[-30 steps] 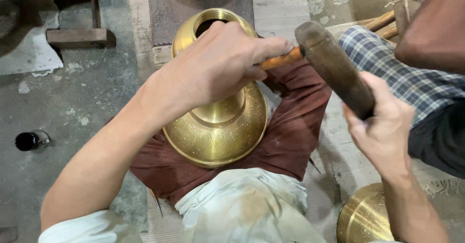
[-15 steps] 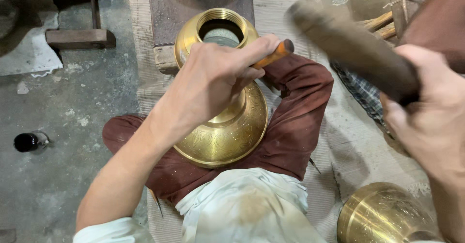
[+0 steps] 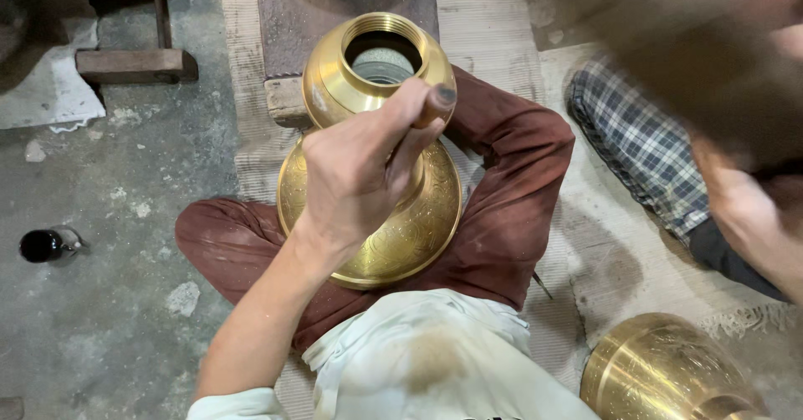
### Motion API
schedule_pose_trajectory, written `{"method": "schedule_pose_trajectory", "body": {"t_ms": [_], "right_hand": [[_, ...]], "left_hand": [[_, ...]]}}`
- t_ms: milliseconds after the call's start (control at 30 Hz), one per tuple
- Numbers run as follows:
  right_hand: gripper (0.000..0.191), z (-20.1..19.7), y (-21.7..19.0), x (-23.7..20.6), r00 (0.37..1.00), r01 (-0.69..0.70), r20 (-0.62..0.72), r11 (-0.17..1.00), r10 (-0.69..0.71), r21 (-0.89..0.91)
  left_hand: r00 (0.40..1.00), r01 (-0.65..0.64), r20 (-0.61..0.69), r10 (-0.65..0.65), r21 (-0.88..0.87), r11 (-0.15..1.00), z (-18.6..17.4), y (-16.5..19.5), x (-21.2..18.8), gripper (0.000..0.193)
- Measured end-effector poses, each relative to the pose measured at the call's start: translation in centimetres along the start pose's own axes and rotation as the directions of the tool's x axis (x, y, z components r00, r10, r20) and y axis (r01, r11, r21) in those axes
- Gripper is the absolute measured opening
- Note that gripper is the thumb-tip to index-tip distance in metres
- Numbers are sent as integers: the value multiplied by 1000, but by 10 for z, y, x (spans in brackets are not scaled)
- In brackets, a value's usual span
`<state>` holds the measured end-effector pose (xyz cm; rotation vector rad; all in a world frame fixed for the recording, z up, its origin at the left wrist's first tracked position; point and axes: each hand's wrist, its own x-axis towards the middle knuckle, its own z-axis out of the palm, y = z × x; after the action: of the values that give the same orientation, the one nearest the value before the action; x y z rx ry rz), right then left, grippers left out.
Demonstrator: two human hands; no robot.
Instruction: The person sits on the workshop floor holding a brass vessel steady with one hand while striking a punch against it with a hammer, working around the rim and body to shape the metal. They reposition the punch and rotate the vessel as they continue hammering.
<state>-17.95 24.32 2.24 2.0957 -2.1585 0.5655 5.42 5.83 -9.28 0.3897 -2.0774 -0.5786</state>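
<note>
A brass vase point(image 3: 401, 227) with engraved patterns lies tilted across my lap, its open mouth pointing away from me. My left hand point(image 3: 360, 177) rests on the vase's neck and is closed around a thin tool point(image 3: 442, 96); only the tool's dark end shows past my fingers. My right hand point(image 3: 744, 211) is at the right edge, heavily blurred. It grips a wooden mallet point(image 3: 669, 60) that shows only as a brown smear high above the vase.
A second brass vessel point(image 3: 661, 374) stands at the lower right. Another person's leg in checked cloth point(image 3: 640, 148) lies to the right. A dark block point(image 3: 335, 10) sits beyond the vase, a wooden stool point(image 3: 130, 60) at upper left, a small black bottle point(image 3: 42, 244) on the floor.
The mallet has swung up and toward the camera, blurring out. My left hand has slid down the vase's neck, so the vase's mouth now shows fully.
</note>
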Motion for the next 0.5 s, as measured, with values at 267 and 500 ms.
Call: {"method": "schedule_pose_trajectory", "body": {"t_ms": [267,500], "right_hand": [[58,2,-18,17,982,-54,161,960,101,-274],[47,-11,-22,32,999,31,37,992,-26,-125]], "left_hand": [[952,43,-294,-84,-143,989,25,7,-13,38],[934,55,-347,-85,-94,994,30,5,-23,43]]}}
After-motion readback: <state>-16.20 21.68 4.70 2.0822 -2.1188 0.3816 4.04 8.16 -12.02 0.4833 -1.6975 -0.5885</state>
